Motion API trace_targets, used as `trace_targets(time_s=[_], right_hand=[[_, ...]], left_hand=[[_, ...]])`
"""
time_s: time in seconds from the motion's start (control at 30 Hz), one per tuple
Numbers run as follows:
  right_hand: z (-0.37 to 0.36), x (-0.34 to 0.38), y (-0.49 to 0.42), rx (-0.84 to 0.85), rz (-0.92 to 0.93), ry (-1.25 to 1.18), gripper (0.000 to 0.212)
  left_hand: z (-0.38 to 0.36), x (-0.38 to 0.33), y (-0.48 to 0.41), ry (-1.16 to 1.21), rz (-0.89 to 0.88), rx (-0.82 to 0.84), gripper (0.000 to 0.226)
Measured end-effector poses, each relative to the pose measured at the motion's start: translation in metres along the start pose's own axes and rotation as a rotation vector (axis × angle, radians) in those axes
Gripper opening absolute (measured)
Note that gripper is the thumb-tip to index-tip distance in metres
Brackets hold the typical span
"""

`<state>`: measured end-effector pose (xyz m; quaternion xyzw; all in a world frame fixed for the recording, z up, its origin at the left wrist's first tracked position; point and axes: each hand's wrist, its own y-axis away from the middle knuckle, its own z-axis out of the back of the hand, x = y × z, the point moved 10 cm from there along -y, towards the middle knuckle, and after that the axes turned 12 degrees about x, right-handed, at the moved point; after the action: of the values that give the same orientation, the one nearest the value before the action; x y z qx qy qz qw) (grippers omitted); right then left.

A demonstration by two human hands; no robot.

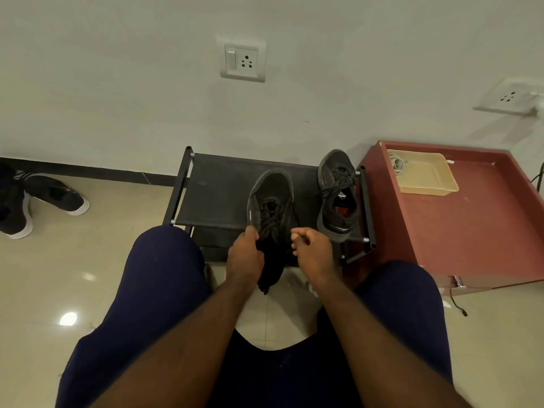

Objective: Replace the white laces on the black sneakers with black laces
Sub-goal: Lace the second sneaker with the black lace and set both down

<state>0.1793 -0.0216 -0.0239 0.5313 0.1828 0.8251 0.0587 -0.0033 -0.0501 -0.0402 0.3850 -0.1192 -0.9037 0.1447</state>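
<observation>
Nearest the camera, the person is sitting with both knees spread and both forearms reaching forward between them. The left hand is gripping the near end of the near sneaker, its fingers curled round the heel side. The right hand is holding just apart from it, fingers curled in and tips pressed together, pinching what looks like a free end of the black laces; the strand is too thin to be sure. Something dark is hanging below the hands, and what it is cannot be told. The near sneaker is resting on the front of a low black rack, and black lacing is already crossing its eyelets, so the job on this shoe is likely nearing its last rows or the tightening. Further back on the right of the rack, the far sneaker is lying well apart from the hands with dark laces threaded and loose at the top, seemingly finished. Beyond it, on a red cabinet, a beige tray is holding a pale coil that is probably the removed white laces. No white lace is showing on either sneaker.
</observation>
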Motion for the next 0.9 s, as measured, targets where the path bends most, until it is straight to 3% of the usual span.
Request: trace_targets(time_s=[0.13,0.3,0.43,0.53,0.77,0.9], right_hand=[[-0.042,0.006,0.002,0.192,0.036,0.341,0.042],[-0.039,0.013,0.001,0.077,0.058,0.467,0.037],[-0.04,0.007,0.004,0.08,0.098,0.387,0.033],[-0.039,0.007,0.002,0.09,0.111,0.353,0.032],[-0.007,-0.011,-0.011,-0.032,-0.041,0.045,0.037],[0.004,-0.016,-0.014,-0.085,-0.095,-0.195,0.021]], left_hand=[[0.004,0.0,-0.001,-0.02,-0.024,-0.011,0.025],[-0.004,-0.005,-0.007,-0.001,-0.132,-0.001,0.017],[-0.025,-0.004,-0.015,-0.127,-0.143,0.113,0.03],[-0.026,-0.014,-0.012,0.017,-0.121,0.145,0.034],[-0.014,-0.006,-0.014,0.303,0.118,-0.026,0.036],[-0.016,-0.01,-0.008,0.321,0.228,-0.08,0.035]])
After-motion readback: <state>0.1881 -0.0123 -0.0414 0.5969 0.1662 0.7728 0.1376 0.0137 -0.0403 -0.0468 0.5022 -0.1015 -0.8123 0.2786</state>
